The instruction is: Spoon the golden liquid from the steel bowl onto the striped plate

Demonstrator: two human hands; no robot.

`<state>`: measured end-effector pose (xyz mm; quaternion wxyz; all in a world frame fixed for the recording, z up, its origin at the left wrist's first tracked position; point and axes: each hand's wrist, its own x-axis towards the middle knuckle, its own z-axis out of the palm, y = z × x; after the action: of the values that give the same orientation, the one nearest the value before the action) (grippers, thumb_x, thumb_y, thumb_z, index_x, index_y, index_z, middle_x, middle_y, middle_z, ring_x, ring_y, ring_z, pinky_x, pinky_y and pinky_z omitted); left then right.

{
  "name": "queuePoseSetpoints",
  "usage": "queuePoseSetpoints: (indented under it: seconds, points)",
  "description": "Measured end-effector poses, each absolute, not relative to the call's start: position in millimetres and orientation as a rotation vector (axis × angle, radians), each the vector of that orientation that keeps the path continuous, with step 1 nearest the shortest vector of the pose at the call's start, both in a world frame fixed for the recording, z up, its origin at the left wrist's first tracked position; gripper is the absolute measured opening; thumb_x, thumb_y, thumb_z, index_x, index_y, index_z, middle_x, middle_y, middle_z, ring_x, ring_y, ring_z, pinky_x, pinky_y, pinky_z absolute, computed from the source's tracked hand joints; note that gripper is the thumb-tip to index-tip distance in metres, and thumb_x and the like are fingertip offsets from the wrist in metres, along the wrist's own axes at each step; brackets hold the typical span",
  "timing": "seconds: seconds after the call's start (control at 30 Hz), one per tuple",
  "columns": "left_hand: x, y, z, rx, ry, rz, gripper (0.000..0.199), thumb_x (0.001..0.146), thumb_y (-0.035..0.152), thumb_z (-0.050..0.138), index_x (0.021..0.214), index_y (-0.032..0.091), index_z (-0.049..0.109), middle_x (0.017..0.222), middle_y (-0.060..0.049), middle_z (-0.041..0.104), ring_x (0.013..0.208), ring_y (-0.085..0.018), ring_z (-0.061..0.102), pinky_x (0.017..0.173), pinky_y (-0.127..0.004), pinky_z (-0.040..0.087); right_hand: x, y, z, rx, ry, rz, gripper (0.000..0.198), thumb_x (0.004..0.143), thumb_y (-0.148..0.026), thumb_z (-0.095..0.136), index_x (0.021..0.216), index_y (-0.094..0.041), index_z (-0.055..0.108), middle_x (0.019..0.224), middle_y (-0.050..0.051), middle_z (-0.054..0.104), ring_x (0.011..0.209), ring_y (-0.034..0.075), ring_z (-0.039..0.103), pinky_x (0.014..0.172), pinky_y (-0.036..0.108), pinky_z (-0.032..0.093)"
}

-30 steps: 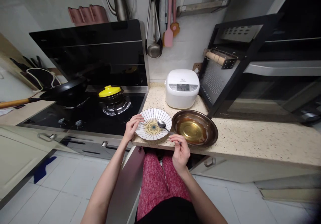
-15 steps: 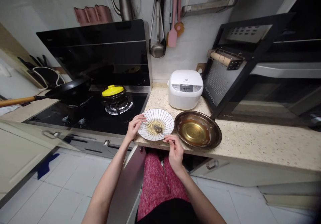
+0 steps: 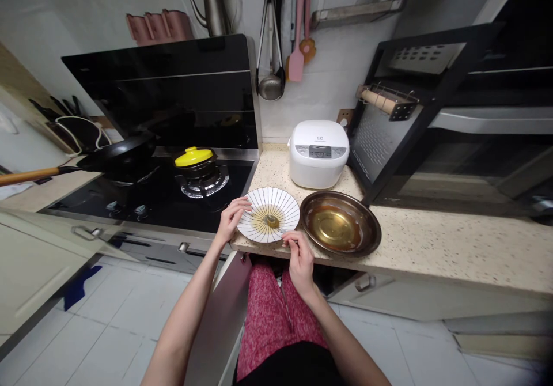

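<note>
A white plate with dark radiating lines (image 3: 288,206) sits at the counter's front edge, with yellowish liquid pooled in its middle. My left hand (image 3: 232,216) grips the plate's left rim, fingers over the edge and thumb hidden. Between the pinched fingers of my right hand (image 3: 299,253) is the thin handle of a metal spoon (image 3: 272,221), whose bowl dips into the liquid. To the plate's right stands a wide metal basin (image 3: 372,233), brown and gold inside.
Behind the basin stands a white rice cooker (image 3: 319,170). On the stove at left are a small pot with a yellow lid (image 3: 193,156) and a black wok (image 3: 125,152), its wooden handle pointing left. An open cabinet door (image 3: 218,311) stands by my legs. Utensils hang on the wall.
The spoon's bowl has shifted and turned slightly within the liquid. Both hands stay in nearly the same place, and the plate has not visibly moved.
</note>
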<state>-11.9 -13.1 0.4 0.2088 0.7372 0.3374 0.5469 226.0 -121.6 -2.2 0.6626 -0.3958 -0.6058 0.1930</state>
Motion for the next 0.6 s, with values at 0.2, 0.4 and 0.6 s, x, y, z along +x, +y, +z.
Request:
queuePoseSetpoints:
  seconds: [0.2,0.4,0.6]
  points:
    - [-12.1,-13.2,0.0,2.059,0.935,1.519,0.037,0.103,0.042,0.053,0.098,0.019,0.082,0.111,-0.014,0.078,0.128,-0.033,0.063,0.113,-0.058,0.045,224.1,-121.3,-4.3,-0.887,-1.335,0.445,0.024,0.106,-0.022,0.045,0.092,-0.022,0.065,0.09,0.003,0.07,0.077,0.015,0.066,0.072,0.028,0.054]
    - [-12.3,-12.0,-0.1,2.066,0.935,1.519,0.038,0.103,0.045,0.053,0.096,0.019,0.081,0.11,-0.014,0.078,0.126,-0.034,0.063,0.111,-0.058,0.047,222.5,-122.7,-9.1,-0.871,-1.285,0.428,0.027,0.106,-0.022,0.045,0.087,-0.022,0.064,0.089,0.003,0.073,0.087,0.017,0.071,0.082,0.031,0.056]
    - [-12.1,-12.5,1.4,2.064,0.928,1.514,0.038,0.102,0.046,0.054,0.096,0.02,0.081,0.11,-0.014,0.078,0.126,-0.034,0.064,0.112,-0.059,0.046,225.6,-125.8,-9.8,-0.879,-1.255,0.399,0.029,0.107,-0.024,0.044,0.087,-0.022,0.065,0.088,0.004,0.073,0.087,0.019,0.072,0.082,0.034,0.058]
